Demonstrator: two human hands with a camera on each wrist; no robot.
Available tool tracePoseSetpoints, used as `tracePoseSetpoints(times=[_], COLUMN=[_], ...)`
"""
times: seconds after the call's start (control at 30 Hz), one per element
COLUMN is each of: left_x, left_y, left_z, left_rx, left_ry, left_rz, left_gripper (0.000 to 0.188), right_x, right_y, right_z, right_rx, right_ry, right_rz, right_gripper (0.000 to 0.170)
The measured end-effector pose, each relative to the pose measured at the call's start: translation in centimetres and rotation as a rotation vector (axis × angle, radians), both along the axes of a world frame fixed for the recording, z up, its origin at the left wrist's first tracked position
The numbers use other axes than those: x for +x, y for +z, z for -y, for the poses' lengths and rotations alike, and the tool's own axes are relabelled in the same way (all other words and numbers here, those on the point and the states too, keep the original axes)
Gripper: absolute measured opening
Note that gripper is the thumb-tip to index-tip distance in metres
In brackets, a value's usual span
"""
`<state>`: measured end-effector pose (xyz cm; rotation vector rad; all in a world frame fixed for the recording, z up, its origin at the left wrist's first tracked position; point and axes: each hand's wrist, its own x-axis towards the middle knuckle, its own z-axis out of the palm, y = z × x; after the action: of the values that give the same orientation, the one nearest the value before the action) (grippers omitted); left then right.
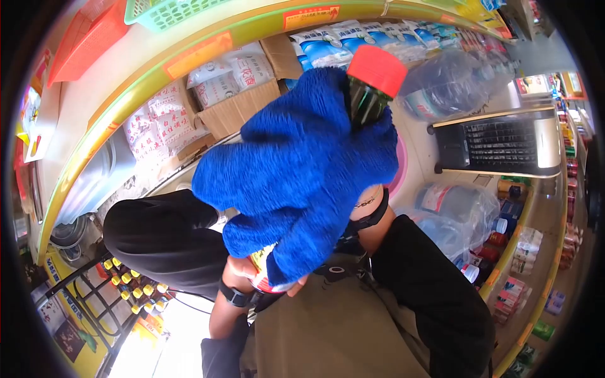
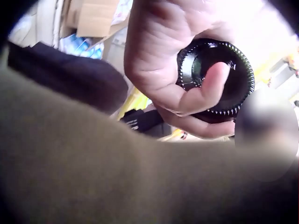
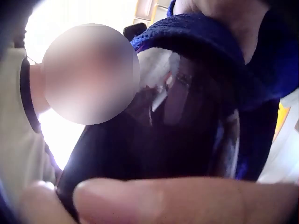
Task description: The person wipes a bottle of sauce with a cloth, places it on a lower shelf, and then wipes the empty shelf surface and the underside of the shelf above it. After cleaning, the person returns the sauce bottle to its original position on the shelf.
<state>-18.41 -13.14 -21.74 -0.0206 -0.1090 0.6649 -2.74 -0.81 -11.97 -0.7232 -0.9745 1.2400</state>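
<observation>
With the handling seemingly unfinished, our left hand (image 2: 163,58) grips the base of the tilted, capped bottle (image 1: 368,104) under the blue towel (image 1: 296,151), which hides our right fingers, their grip impossible to tell

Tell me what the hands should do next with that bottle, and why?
Maybe wipe the neck of the bottle, just under the red cap: the blue cloth covers most of the bottle, the neck pokes out bare, and the left hand holds the bottom.
</observation>
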Motion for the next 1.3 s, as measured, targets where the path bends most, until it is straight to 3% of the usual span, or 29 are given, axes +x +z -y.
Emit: tracePoseSetpoints(times=[0.03,0.07,0.13,0.17,0.2,0.27,0.3,0.33,0.4,0.43,0.47,0.53,0.6,0.63,0.7,0.73,0.9,1.0,1.13,1.2,1.3], left_x=[-0.5,-1.0,-2.2,-2.6,-2.3,-2.2,-2.6,-2.6,-2.4,-2.2,-2.0,-2.1,-2.3,-2.4,-2.7,-2.9,-2.6,-2.3,-2.6,-2.6,-2.3], left_y=[3.4,3.0,3.6,3.8,4.9,5.3,4.8,4.7,4.9,4.9,5.2,4.8,4.8,4.8,4.8,4.7,5.1,4.8,4.3,4.5,4.2], left_z=[-0.2,-1.2,-1.7,-2.1,-2.3,-3.6,-3.7,-3.6,-3.4,-3.3,-3.2,-2.5,-2.0,-2.0,-2.1,-2.3,-2.8,-2.9,-2.8,-3.2,-3.4], left_rx=[-0.181,-0.039,0.134,0.36,0.391,0.726,0.783,0.782,0.582,0.492,0.449,0.407,0.317,0.302,0.282,0.321,0.356,0.531,0.793,0.854,0.858], left_ry=[0.083,0.071,0.133,0.195,0.269,0.509,0.535,0.533,0.537,0.536,0.518,0.5,0.435,0.428,0.425,0.429,0.508,0.616,0.634,0.618,0.612], left_rz=[-0.173,-0.202,-0.651,-0.936,-1.141,-1.45,-1.517,-1.519,-1.278,-1.159,-1.081,-1.002,-0.929,-0.923,-0.922,-0.956,-1.035,-1.205,-1.578,-1.672,-1.644], left_gripper=[0.081,0.081,0.083,0.088,0.09,0.082,0.071,0.071,0.066,0.066,0.066,0.067,0.075,0.078,0.08,0.079,0.069,0.066,0.067,0.066,0.066], right_x=[0.0,0.0,-0.1,-0.2,-0.3,-0.5,-0.6,-0.4,0.4,1.2,2.1,3.6,4.4,3.7,1.4,0.7,-1.5,-1.6,-0.5,-2.6,-2.5], right_y=[0.0,0.1,0.1,0.1,-0.2,-0.9,-0.5,-0.8,-2.0,-2.6,-2.8,-3.7,-2.1,-1.0,2.0,1.7,-2.6,-3.4,-3.6,-1.8,-1.2], right_z=[0.0,-0.1,-0.1,-0.1,-0.2,-0.4,-0.6,-0.8,-1.2,-1.2,-1.9,-1.7,-1.8,-1.9,-1.5,-1.0,2.3,2.7,0.4,1.4,0.7], right_rx=[0.013,0.025,0.049,0.06,0.06,0.135,0.058,0.056,0.334,0.372,0.284,0.023,0.142,0.137,-0.066,-0.069,0.028,0.064,0.698,0.018,-0.091], right_ry=[-0.01,-0.021,-0.044,-0.057,-0.057,-0.187,-0.194,-0.194,-0.385,-0.417,-0.17,-0.318,-0.217,-0.208,0.051,0.056,0.004,-0.031,-0.09,0.093,0.23], right_rz=[0.023,0.045,0.085,0.104,0.102,0.22,0.262,0.261,0.641,0.647,0.248,-0.136,-0.408,-0.418,-0.309,-0.312,0.193,0.398,0.794,-0.014,-0.23], right_gripper=[0.024,0.024,0.023,0.023,0.023,0.023,0.019,0.019,0.016,0.013,0.019,0.031,0.037,0.037,0.048,0.048,0.045,0.045,0.031,0.018,0.009])
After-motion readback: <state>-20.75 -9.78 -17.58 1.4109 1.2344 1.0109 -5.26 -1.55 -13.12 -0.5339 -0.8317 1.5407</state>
